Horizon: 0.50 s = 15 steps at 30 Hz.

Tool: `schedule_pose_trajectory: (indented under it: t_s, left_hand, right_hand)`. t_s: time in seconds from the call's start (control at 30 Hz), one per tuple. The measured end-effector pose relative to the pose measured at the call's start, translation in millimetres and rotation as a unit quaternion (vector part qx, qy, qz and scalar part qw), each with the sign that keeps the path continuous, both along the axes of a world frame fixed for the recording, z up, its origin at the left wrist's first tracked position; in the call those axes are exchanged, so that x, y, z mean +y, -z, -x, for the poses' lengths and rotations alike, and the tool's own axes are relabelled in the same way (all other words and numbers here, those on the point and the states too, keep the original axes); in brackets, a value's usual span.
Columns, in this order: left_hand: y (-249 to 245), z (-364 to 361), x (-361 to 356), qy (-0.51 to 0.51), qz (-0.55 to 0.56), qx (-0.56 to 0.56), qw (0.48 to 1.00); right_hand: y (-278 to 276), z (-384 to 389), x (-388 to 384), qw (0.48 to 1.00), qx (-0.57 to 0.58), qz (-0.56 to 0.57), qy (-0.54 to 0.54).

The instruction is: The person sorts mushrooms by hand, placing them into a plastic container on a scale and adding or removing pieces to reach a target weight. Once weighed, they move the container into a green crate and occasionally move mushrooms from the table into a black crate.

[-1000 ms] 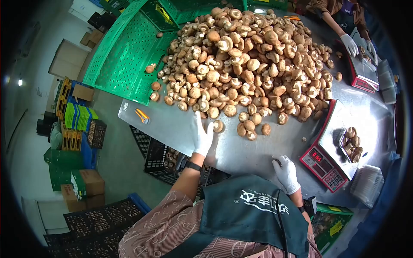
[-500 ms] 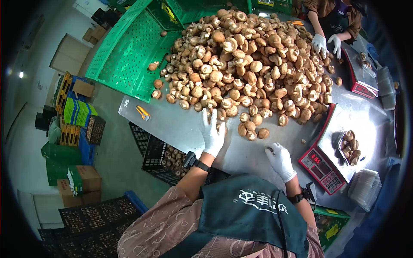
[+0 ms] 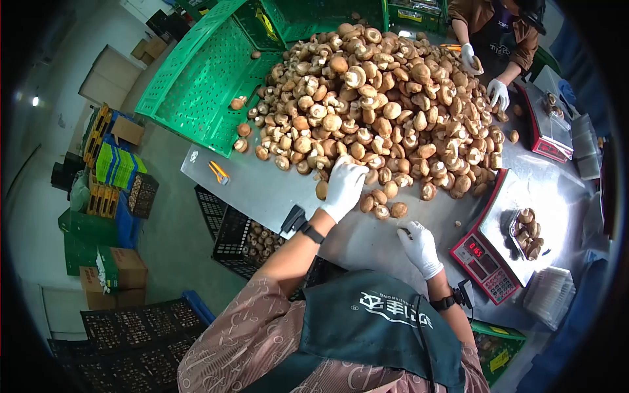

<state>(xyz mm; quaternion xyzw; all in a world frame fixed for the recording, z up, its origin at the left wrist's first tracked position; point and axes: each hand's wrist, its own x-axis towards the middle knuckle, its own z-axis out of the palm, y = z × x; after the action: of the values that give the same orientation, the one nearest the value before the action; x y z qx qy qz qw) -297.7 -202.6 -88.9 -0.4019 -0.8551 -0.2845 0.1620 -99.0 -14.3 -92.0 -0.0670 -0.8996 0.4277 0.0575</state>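
Observation:
My left hand [image 3: 345,191], in a white glove, is at the front edge of a big heap of brown-capped shiitake mushrooms [image 3: 393,110]. Its fingers are bent together over the mushrooms there; what lies under them is hidden. One mushroom [image 3: 322,190] sits just left of this hand. My right hand [image 3: 420,250], also gloved, rests low over the metal table [image 3: 262,190]. Its fingers are loosely curled with a gap at the tips, and I see nothing held in it. Between the hands lies a small group of loose mushrooms [image 3: 381,211].
A green crate [image 3: 190,85] lies tipped at the left of the heap. An orange-handled cutter [image 3: 218,172] is near the table's left edge. On the right, a red scale [image 3: 486,265] bears a tray of mushrooms [image 3: 528,234], with clear trays [image 3: 552,296] beside it. A co-worker's gloved hands [image 3: 498,95] are across the heap.
My left hand has moved right and forward, its spread fingers now bent over the heap's edge. My right hand has barely moved. The co-worker's hands have moved apart, one lifting a mushroom.

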Motion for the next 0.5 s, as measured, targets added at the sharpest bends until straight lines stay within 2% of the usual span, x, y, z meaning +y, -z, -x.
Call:
schedule_pose_trajectory:
  t_s: [0.03,0.07,0.1,0.17,0.23,0.27,0.33,0.4,0.43,0.47,0.5]
  left_hand:
    - [-6,-8,-4,-0.057,-0.129,-0.047,0.989]
    - [-7,-16,-15,-0.095,-0.184,-0.173,0.963]
    - [-8,-22,-25,-0.113,-0.241,-0.138,0.954]
    - [-5,-38,-58,-0.197,-0.275,-0.187,0.922]
    - [8,-43,-109,-0.248,-0.216,-0.082,0.941]
    - [3,-55,-127,-0.3,-0.204,-0.087,0.928]
    - [-8,-68,-165,-0.387,-0.174,-0.051,0.904]
    - [-5,-85,-200,-0.443,-0.114,-0.006,0.889]
    - [3,-93,-214,-0.463,-0.08,0.005,0.883]
    - [18,-98,-225,-0.481,-0.022,-0.065,0.874]
    - [32,-104,-231,-0.489,0.03,-0.144,0.86]
  right_hand:
    - [0,2,-1,1.0,0.009,0.007,0.013]
    - [0,6,-3,0.999,0.018,0.014,0.023]
    - [-2,10,-5,1.0,0.023,0.015,0.015]
    - [-9,18,-10,0.998,-0.019,0.016,0.062]
    - [-12,25,-16,0.994,0.092,-0.01,0.059]
    - [-6,27,-13,0.989,0.133,-0.039,0.047]
    - [14,34,-5,0.995,0.053,-0.064,0.046]
    - [45,41,13,0.994,0.087,-0.069,0.01]
    - [68,46,25,0.988,0.108,-0.111,-0.024]
    - [87,52,31,0.99,0.085,-0.11,-0.028]
    - [10,44,8,0.989,0.026,-0.134,-0.049]
